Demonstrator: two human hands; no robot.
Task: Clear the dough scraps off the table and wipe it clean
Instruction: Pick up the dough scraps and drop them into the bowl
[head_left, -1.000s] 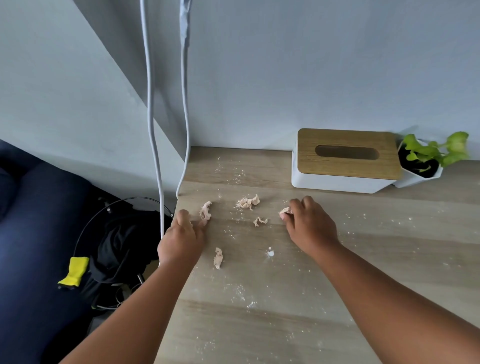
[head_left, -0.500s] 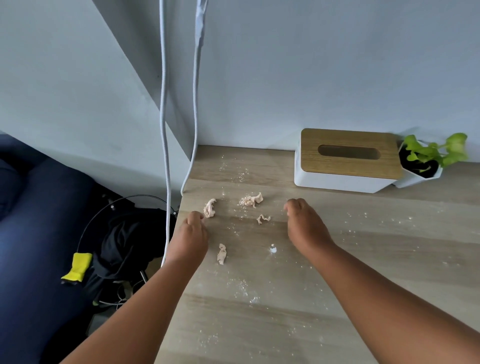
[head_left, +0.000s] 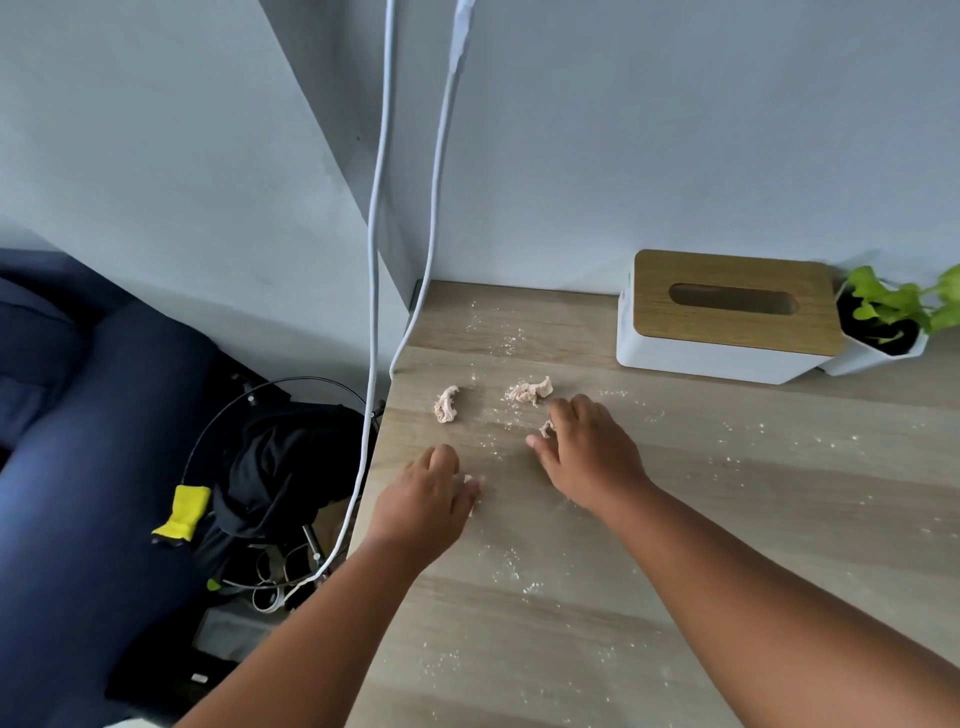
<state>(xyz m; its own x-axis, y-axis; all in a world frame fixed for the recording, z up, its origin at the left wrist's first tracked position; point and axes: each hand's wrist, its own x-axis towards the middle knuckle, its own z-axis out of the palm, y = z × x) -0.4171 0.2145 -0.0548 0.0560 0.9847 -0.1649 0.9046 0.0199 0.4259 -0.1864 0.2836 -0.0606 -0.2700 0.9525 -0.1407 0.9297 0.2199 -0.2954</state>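
Observation:
Pale dough scraps lie on the wooden table (head_left: 727, 519), which is dusted with flour specks. One curled scrap (head_left: 447, 404) sits near the table's left edge, and a larger ragged scrap (head_left: 530, 389) lies to its right. My left hand (head_left: 426, 499) covers a third scrap (head_left: 471, 480); its fingers curl over the scrap and only a white tip shows. My right hand (head_left: 587, 452) reaches over a small scrap (head_left: 545, 428) with fingers and thumb closing round it. Whatever else is in its palm is hidden.
A white tissue box with a wooden lid (head_left: 727, 317) stands at the back by the wall, with a small potted plant (head_left: 883, 332) to its right. Two white cables (head_left: 374, 260) hang down past the table's left edge. Below are dark bags and a blue seat.
My left hand has moved right and nearer, onto the near scrap. My right hand took the scrap at its fingertips off the table, then shifted left onto the small scrap.

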